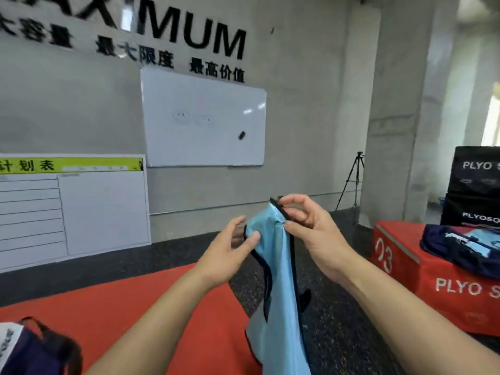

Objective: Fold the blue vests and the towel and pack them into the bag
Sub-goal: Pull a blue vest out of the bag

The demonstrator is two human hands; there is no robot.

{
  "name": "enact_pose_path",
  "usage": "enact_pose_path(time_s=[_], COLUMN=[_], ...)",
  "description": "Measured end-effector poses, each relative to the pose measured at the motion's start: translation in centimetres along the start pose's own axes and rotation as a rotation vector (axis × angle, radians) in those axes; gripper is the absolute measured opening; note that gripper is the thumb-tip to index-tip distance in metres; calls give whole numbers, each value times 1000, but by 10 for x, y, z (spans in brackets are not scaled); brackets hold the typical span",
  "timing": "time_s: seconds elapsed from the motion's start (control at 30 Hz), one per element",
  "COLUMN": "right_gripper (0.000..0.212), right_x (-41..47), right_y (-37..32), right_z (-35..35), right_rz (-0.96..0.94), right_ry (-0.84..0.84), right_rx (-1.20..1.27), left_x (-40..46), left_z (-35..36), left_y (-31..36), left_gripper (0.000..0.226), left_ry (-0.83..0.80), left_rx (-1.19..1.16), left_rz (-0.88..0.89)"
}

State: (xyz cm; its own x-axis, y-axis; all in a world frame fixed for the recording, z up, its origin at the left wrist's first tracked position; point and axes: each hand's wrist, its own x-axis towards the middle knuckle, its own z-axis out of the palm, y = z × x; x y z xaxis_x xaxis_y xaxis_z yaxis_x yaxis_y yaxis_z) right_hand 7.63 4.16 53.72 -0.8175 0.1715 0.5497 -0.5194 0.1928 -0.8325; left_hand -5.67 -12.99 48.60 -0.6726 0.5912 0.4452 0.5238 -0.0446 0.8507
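A light blue vest (278, 280) with black trim hangs in the air in front of me, its lower end trailing out of the frame's bottom. My right hand (311, 228) pinches its upper black-edged strap between thumb and fingers. My left hand (230, 253) is blurred and touches the vest's left edge near the top, thumb against the cloth. A dark navy pile with light blue cloth (465, 247) lies on the red box at the right. A dark bag (35, 350) with a black handle sits at the bottom left corner.
A red plyo box (433, 288) marked 03 stands at the right, black plyo boxes (473, 185) behind it. A red mat (130, 307) covers the floor below my arms. Whiteboards (203, 117) line the wall, and a tripod (354, 180) stands by the pillar.
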Motion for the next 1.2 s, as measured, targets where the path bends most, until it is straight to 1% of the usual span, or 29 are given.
enact_pose_path(time_s=[0.03,0.07,0.13,0.17,0.27,0.43,0.5,0.57,0.67,0.7,0.77,0.83,0.93,1.03,1.1,1.2], right_gripper=[39,40,42,43,43,52,48,44,52,48,32,24,19,17,18,17], right_x=[7,13,27,34,50,59,62,66,77,81,88,102,128,148,159,173], right_y=[-14,-27,-51,-63,-98,-141,-157,-173,-189,-191,-192,-201,-248,-294,-311,-317], right_z=[6,12,29,39,72,116,132,151,185,196,215,230,244,252,262,277], right_rz=[-12,-22,-49,-65,-91,-32,-13,14,-4,-29,-71,-113,-213,-313,-378,-410], right_ry=[-15,-29,-39,-40,-60,-110,-181,-247,-288,-313,-343,-315,-277,-242,-223,-222], right_rx=[7,8,1,-7,-21,-182,-232,-221,-223,-254,-322,-342,-345,-333,-304,-288], left_x=[-2,-3,-2,-2,-4,-18,-28,-37,-49,-54,-62,-69,-69,-68,-67,-67], left_z=[-9,-19,-44,-57,-102,-165,-181,-194,-213,-218,-229,-244,-277,-297,-305,-310], left_y=[15,31,63,80,130,186,200,211,225,228,232,247,301,348,363,365], left_gripper=[78,74,58,55,58,48,44,41,37,37,38,39,37,37,43,51], left_ry=[2,7,47,76,173,303,306,302,328,340,347,357,404,442,466,474], left_rx=[-26,-56,-92,-108,-110,68,130,185,211,217,248,291,390,428,443,483], left_rz=[-21,-29,-5,29,168,295,311,332,364,366,356,351,404,454,460,405])
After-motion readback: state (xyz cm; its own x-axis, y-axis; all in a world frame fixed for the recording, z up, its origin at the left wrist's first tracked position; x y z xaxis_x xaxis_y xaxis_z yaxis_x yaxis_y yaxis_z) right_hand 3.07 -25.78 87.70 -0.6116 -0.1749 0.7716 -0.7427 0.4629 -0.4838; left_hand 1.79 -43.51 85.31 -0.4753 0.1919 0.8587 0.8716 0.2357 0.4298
